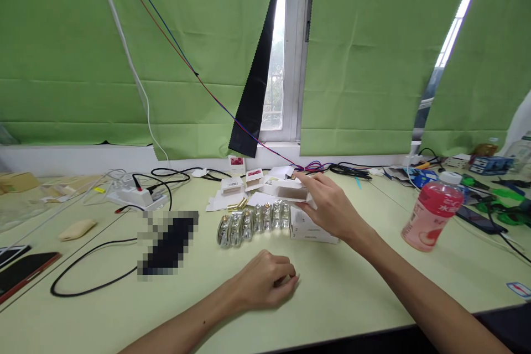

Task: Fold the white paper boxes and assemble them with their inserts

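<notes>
Right hand: fingers clamped on a white carton by one end, likely for control, above the bench; left hand: fingers curled together, resting

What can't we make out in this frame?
All in the head view:
- Left hand: palm hidden by its own curled fingers; can't tell if anything is in the grip.
- Dark item: pixelated, face unreadable.
- White box below the right hand: print too small.
- Red-edged device: cut off by left edge.
</notes>
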A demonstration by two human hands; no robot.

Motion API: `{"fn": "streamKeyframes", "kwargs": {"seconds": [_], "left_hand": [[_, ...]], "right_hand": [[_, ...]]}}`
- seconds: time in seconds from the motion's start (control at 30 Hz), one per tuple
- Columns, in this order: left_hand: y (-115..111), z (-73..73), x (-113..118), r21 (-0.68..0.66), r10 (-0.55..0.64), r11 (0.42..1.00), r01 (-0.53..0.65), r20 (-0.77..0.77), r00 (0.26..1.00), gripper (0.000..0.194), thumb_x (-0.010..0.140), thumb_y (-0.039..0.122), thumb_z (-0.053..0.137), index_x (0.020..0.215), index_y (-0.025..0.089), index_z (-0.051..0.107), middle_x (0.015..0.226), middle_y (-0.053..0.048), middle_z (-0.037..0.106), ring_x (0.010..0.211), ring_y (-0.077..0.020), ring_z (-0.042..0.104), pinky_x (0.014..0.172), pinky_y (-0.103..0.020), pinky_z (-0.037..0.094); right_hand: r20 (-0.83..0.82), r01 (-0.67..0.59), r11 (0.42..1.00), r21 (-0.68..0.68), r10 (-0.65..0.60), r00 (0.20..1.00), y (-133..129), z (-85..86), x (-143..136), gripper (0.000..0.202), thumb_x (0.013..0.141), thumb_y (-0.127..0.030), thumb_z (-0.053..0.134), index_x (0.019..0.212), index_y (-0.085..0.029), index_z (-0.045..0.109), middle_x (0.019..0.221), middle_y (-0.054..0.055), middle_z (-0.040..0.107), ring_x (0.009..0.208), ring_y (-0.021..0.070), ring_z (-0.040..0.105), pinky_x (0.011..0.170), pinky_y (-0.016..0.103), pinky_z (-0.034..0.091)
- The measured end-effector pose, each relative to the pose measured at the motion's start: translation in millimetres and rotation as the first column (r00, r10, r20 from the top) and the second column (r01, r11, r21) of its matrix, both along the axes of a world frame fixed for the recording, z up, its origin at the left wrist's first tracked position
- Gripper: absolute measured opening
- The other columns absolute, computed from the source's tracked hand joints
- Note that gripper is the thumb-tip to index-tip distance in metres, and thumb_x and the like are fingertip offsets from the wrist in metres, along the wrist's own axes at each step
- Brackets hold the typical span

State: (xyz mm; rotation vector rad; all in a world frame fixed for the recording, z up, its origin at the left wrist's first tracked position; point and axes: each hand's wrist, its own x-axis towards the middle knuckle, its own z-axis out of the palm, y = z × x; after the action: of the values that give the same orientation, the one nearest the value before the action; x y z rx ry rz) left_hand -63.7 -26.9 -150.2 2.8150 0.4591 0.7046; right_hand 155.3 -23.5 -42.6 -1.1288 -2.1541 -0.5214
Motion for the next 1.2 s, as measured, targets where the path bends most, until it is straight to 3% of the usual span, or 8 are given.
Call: {"fn": "streamKeyframes", "kwargs": {"seconds": [0.17,0.43,0.8,1.03,1.2], "left_hand": [[0,-0.9,0,0.004,0.002,1.000,-0.002,-0.006,1.000,0.024,0.090,0.015,0.051,0.066,0.018,0.054,0.055,0.003,0.046,0.045,-0.0089,0.039,0.049,-0.026,0.028],[1,-2.0,-1,0.023,-0.001,1.000,0.001,0.003,1.000,0.025,0.092,0.018,0.052,0.067,0.018,0.055,0.055,0.003,0.046,0.045,-0.0084,0.042,0.049,-0.027,0.028],[-1,0.0,0,0.008,0.015,1.000,-0.015,-0.030,0.999,0.023,0.088,0.014,0.053,0.065,0.019,0.052,0.056,0.003,0.048,0.047,-0.0094,0.041,0.050,-0.027,0.028],[-1,1.2,-1,0.003,0.015,1.000,-0.015,-0.036,0.999,0.025,0.088,0.013,0.053,0.064,0.019,0.049,0.055,0.004,0.045,0.047,-0.0092,0.041,0.050,-0.028,0.028],[0,-1.3,-1,0.012,-0.003,1.000,0.004,-0.023,1.000,0.025,0.089,0.015,0.054,0.065,0.019,0.051,0.056,0.003,0.045,0.046,-0.0093,0.040,0.049,-0.029,0.029]], "right_hand": [[0.181,0.128,0.986,0.102,-0.145,0.973,4,-7.7,-5,0.047,0.093,-0.012,0.056,0.140,-0.010,0.048,0.098,0.013,0.070,0.095,0.0294,0.056,0.087,0.040,0.048],[0.146,0.197,0.968,0.153,-0.220,0.965,5,-8.5,-2,0.044,0.095,-0.004,0.043,0.137,-0.011,0.052,0.105,0.014,0.070,0.094,0.0277,0.055,0.084,0.039,0.045],[0.355,0.230,0.972,-0.043,-0.200,0.913,-2,-9.9,-13,0.062,0.073,0.003,0.061,0.130,-0.019,0.052,0.109,0.011,0.065,0.099,0.0270,0.056,0.075,0.034,0.046],[0.429,0.270,0.944,-0.188,-0.169,0.887,-7,-14.5,-16,0.059,0.073,-0.008,0.071,0.126,-0.021,0.051,0.111,0.012,0.060,0.090,0.0254,0.061,0.062,0.030,0.045],[0.451,0.302,0.914,-0.271,-0.156,0.879,-10,-17.3,-16,0.070,0.072,-0.014,0.076,0.134,-0.024,0.047,0.115,0.013,0.058,0.086,0.0253,0.063,0.059,0.028,0.043]]}}
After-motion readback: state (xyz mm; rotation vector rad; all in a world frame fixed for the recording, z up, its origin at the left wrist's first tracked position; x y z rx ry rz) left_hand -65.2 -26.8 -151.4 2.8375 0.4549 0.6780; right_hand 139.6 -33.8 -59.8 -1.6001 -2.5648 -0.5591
